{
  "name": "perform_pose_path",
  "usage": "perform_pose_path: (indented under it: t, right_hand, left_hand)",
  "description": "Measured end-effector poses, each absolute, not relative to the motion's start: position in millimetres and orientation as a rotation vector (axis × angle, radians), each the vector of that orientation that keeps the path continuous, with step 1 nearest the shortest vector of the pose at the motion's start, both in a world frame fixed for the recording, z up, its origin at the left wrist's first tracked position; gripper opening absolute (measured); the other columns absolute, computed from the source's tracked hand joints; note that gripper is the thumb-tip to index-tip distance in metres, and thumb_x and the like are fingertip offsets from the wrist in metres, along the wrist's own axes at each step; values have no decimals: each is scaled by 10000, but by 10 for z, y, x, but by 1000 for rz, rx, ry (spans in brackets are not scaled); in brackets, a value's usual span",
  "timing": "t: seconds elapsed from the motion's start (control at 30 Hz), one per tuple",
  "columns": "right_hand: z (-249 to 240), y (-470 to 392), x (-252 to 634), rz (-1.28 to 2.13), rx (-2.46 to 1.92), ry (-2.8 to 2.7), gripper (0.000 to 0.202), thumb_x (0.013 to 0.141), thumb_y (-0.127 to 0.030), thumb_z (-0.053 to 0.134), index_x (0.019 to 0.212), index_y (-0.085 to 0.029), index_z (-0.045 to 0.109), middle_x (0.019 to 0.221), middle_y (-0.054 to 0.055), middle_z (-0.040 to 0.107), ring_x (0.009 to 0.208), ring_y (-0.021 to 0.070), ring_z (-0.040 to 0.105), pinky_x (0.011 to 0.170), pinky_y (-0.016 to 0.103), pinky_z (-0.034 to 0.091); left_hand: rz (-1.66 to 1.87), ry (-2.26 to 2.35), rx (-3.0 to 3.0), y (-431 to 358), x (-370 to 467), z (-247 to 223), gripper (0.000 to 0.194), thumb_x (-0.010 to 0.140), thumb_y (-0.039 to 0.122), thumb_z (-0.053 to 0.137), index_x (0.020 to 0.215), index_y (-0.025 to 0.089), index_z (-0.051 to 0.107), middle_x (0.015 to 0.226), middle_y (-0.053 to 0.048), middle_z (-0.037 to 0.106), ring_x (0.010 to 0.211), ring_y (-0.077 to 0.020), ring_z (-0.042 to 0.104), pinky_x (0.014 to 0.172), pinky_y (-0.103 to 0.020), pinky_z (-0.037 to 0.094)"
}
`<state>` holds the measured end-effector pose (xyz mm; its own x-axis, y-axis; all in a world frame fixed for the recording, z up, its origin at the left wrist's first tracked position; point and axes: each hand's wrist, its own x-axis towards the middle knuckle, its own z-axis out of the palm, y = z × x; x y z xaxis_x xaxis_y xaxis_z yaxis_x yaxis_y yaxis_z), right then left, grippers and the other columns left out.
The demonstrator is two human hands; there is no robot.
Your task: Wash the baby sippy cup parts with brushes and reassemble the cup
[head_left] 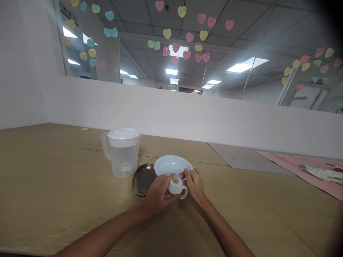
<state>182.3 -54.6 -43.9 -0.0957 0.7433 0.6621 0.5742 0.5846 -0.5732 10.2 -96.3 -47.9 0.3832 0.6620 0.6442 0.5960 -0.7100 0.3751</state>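
My left hand (158, 194) is wrapped round a baby bottle (175, 189) with a white collar, a pale teat-like top and a white loop handle on its right. The bottle's lower body is mostly hidden by my fingers. Just right of the bottle's top, my right hand (195, 184) has its fingers pinched together; what is in them, if anything, is too small to make out. Directly behind both hands lies a shallow white oval dish (171, 164). A dark metal tray (143, 180) sits to the left, partly covered by the dish and my left hand.
A translucent lidded pitcher (124, 157) with clear liquid stands behind the tray, its handle to the left. At the far right, a pink cloth (289, 162) carries a white crumpled item and a blue pen-like object. A white wall (160, 107) and window border the table's back.
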Motion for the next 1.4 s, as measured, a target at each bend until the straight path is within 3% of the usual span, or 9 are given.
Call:
perform_pose_path:
  t: [0.13,0.27,0.57,0.87,1.03,1.2,1.4]
  right_hand:
    - [-345,-718,1725,380,-890,-1880,273,771,-420,470,858,-178,560,811,26,585,790,160,519,764,306,393]
    - [-286,-803,1624,618,-1017,-1805,325,591,-376,661,779,-188,475,724,-23,529,689,133,494,635,243,405]
    - [-289,-648,1742,857,-961,-1846,333,524,-301,722,810,-192,592,821,0,595,786,161,545,727,266,413]
    - [-228,-664,1757,978,-855,-1884,344,584,-283,708,914,-207,645,912,17,567,857,160,539,788,276,410]
    - [-173,-679,1819,1138,-690,-1934,287,632,-308,677,897,-199,664,985,41,590,950,185,528,865,307,383]
    - [-198,-625,1842,1355,-658,-1793,399,653,-322,657,1030,-204,604,1051,64,607,1002,211,527,892,359,369]
    - [-321,-427,1918,868,-933,-1387,329,715,-461,553,865,-180,635,914,79,642,956,225,538,896,387,354]
  left_hand:
    - [1296,1122,2554,-922,102,-525,518,758,419,511,1189,167,372,1121,-95,535,1031,-205,486,890,-370,402]
    - [1243,1072,2589,-877,76,-537,534,755,384,526,1204,156,347,1147,-111,513,1062,-214,469,917,-394,387]
    - [1136,1091,2419,-822,57,-553,680,715,394,581,1261,124,278,1263,-138,427,1145,-221,414,972,-378,357]
    - [1079,1011,2278,-820,35,-531,759,715,408,579,1321,186,179,1340,-112,343,1203,-221,362,1004,-375,314]
    - [1031,956,2191,-813,13,-514,797,691,395,609,1328,212,165,1302,-94,397,1179,-216,391,992,-358,319]
    - [1057,924,2127,-801,19,-527,813,673,370,631,1327,206,176,1278,-103,421,1151,-220,413,979,-349,317]
    - [1065,963,1976,-847,48,-494,877,623,393,669,1323,208,173,1174,-78,514,1036,-209,496,931,-334,350]
